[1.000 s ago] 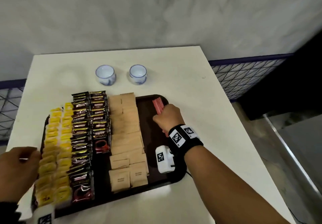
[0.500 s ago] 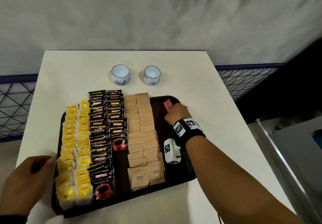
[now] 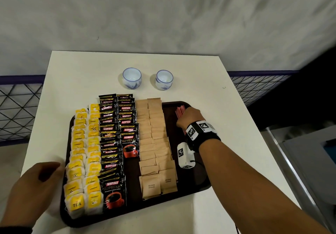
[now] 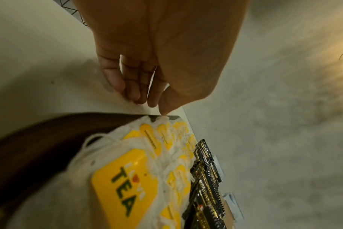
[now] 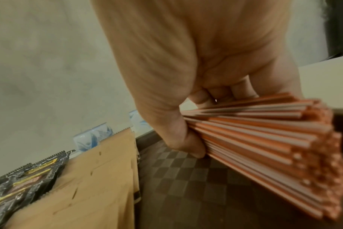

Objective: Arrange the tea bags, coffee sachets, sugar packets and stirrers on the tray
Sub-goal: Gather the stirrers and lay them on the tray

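Grey plaster wall is running behind a white table [image 3: 76, 88], and I'm standing over a dark tray [image 3: 198, 188] sitting square on it. Two little blue-and-white cups [image 3: 131, 78] are waiting on the table at twelve o'clock, just beyond the tray's far edge.

Reading across the tray: tea bags [image 3: 83, 161] are lining up in two yellow columns at nine o'clock, coffee sachets [image 3: 112, 142] are overlapping in black rows just beside them, and brown sugar packets [image 3: 154, 142] are filling the middle. That's leaving a bare strip of tray at three o'clock.

My right hand [image 3: 189, 118] is working that strip now, at about two o'clock, fingers and thumb curling tight around a bundle of red-and-white stirrers [image 5: 264, 147]. From the wrist view the bundle is fanning out, its near ends hanging just above the tray's chequered floor.

My left hand [image 3: 34, 190] is sitting at the tray's eight o'clock edge, fingers loosely bent and holding nothing; the fingertips [image 4: 133, 94] are brushing the table beside the rim, close to the tea bags, probably steadying things.

So I'm judging this as the closing step: stirrers going down. Next I'll need to lower the bundle flat into that strip, parallel to the sugar column, and loosen my grip gently so they're not rolling or spilling over the rim.
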The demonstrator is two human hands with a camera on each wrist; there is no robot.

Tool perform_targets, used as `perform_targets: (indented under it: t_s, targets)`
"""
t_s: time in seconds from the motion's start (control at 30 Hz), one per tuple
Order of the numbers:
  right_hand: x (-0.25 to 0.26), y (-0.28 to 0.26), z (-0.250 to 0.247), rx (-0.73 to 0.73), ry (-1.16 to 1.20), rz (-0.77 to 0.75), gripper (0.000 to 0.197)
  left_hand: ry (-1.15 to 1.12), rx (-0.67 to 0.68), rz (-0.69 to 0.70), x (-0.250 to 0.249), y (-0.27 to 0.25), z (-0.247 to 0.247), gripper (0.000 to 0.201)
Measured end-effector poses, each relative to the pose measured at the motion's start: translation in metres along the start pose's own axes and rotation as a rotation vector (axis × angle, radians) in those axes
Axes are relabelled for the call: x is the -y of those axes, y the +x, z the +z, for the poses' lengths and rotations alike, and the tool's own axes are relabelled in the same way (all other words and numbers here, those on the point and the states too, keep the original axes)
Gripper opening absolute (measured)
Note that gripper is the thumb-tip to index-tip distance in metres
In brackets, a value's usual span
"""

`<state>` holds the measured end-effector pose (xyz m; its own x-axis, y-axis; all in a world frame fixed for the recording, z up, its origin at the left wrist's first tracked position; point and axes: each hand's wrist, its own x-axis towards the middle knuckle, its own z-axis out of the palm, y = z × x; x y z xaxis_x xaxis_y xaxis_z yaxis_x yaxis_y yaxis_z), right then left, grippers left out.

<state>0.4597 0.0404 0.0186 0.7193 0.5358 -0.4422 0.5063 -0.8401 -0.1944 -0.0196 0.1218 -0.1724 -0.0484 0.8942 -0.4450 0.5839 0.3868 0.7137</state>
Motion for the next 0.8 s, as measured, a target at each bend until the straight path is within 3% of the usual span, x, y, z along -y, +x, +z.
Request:
perform_targets:
  t_s: [0.1,0.17,0.23,0.33,0.4,0.5,0.6,0.8]
  targets:
    - [0.0,-0.003,-0.002,0.007,-0.015,-0.013,0.02,0.011,-0.012,-0.041,-0.004,-0.005,0.001,0.029]
    - [0.001,-0.005,-0.003,0.009,-0.027,-0.015,0.021,-0.014,0.038,-0.012,0.021,0.015,0.003,0.053]
    - [0.001,-0.006,-0.003,0.008,-0.032,-0.015,0.021,-0.021,0.045,-0.054,-0.01,-0.012,0.0,0.081]
    - [-0.001,-0.007,-0.001,0.001,-0.041,-0.012,0.021,0.054,0.045,0.007,-0.042,-0.039,-0.008,0.041]
    - [-0.002,-0.006,0.0,-0.005,-0.048,-0.007,0.027,0.022,0.027,0.018,-0.081,-0.066,-0.013,0.042]
    - [-0.002,-0.007,0.001,-0.008,-0.065,-0.008,0.025,0.139,0.086,0.157,-0.1,-0.083,-0.016,0.015]
    - [-0.005,-0.008,0.003,-0.017,-0.079,-0.008,0.028,0.144,0.08,0.228,-0.111,-0.093,-0.015,0.014]
    - [-0.009,-0.01,0.004,-0.031,-0.087,-0.023,0.036,0.123,0.093,0.219,-0.107,-0.089,-0.014,0.014]
